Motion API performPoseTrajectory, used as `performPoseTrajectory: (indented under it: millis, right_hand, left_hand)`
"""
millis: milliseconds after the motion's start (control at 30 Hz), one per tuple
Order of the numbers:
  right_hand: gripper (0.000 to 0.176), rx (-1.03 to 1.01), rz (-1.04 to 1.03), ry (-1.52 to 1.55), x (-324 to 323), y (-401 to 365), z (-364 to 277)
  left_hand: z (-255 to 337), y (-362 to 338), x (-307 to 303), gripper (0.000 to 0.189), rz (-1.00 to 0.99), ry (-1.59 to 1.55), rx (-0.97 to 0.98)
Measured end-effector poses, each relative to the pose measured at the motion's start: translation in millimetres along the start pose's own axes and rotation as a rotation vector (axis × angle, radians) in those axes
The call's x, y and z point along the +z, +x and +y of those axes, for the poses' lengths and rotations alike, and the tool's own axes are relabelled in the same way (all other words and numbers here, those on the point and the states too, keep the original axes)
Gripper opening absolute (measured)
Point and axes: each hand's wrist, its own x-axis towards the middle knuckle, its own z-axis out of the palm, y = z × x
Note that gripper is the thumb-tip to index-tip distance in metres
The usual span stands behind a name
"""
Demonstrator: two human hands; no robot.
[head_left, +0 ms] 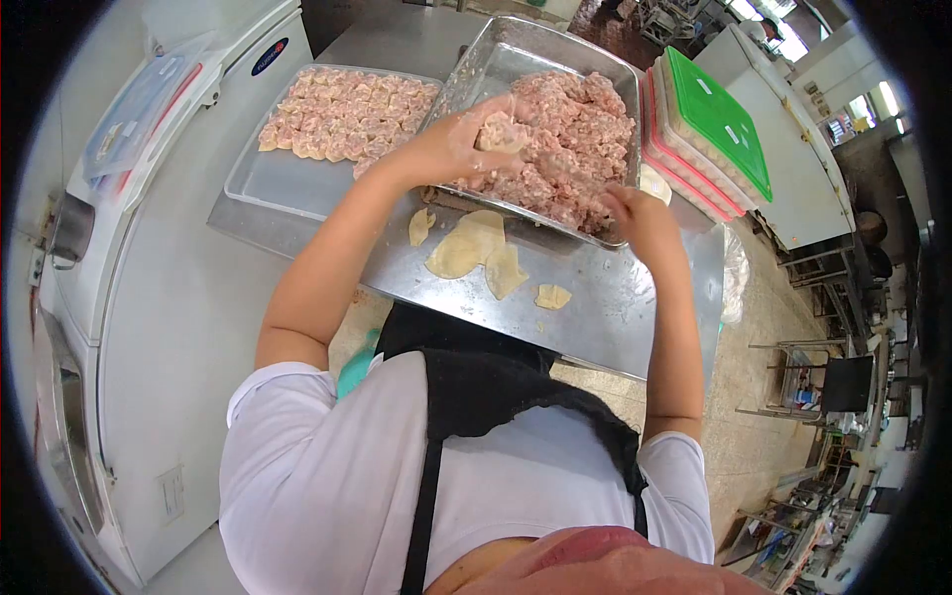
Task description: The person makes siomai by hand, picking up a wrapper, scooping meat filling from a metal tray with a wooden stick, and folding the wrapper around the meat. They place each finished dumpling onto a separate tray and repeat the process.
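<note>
My left hand (456,144) is over the near left part of a metal pan (540,30), its fingers curled round a dumpling (503,133) with pale wrapper and pink filling. Ground meat (580,119) is heaped in the pan. My right hand (643,220) is closed at the pan's near right corner, fingers pointing into the meat; what it grips I cannot tell. Loose dough wrappers (466,245) lie on the metal table (615,307) in front of the pan. To the left, a plastic tray (283,188) holds rows of filled dumplings (347,109).
Stacked trays (684,149) with a green lid (716,119) stand right of the pan. A white freezer (188,297) borders the table's left side, with plastic lids (144,119) on it. Shelving and a tiled floor (764,347) are at the right.
</note>
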Motion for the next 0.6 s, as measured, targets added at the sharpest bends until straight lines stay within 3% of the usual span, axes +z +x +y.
performPoseTrajectory:
  millis: [67, 100, 200, 233, 267, 333, 367, 400, 467, 600]
  right_hand:
    - [0.031, 0.021, 0.095, 0.447, -22, -11, 0]
    - [0.033, 0.045, 0.042, 0.605, -28, -13, -2]
    - [0.032, -0.106, 0.037, 0.632, -34, -22, -42]
    - [0.030, -0.191, 0.053, 0.661, -15, -19, -40]
    - [0.030, -0.185, 0.055, 0.658, -19, -16, -38]
    - [0.029, -0.200, -0.019, 0.497, -35, -8, -32]
    - [0.027, -0.222, 0.136, 0.312, -39, -7, -32]
    - [0.027, -0.229, 0.136, 0.311, -40, -9, -38]
    - [0.025, -0.293, 0.380, 0.252, -38, -16, -53]
    - [0.024, -0.243, 0.226, 0.158, -47, -1, -43]
  left_hand:
    - [19, -12, -2, 0.070, 0.071, 0.129, 0.242]
    - [19, -10, -1, 0.070, 0.069, 0.131, 0.247]
    - [19, 1, 2, 0.065, 0.066, 0.295, 0.344]
    - [24, 5, 0, 0.064, -0.058, 0.307, 0.370]
    - [27, 7, 0, 0.063, -0.179, 0.317, 0.396]
    - [15, 7, 4, 0.062, -0.107, 0.326, 0.359]
    - [11, 6, 4, 0.061, -0.037, 0.338, 0.317]
    - [11, 6, 2, 0.061, -0.031, 0.339, 0.316]
    - [13, 7, 0, 0.057, -0.013, 0.294, 0.219]
    - [-13, 20, 2, 0.053, 0.003, 0.293, 0.238]
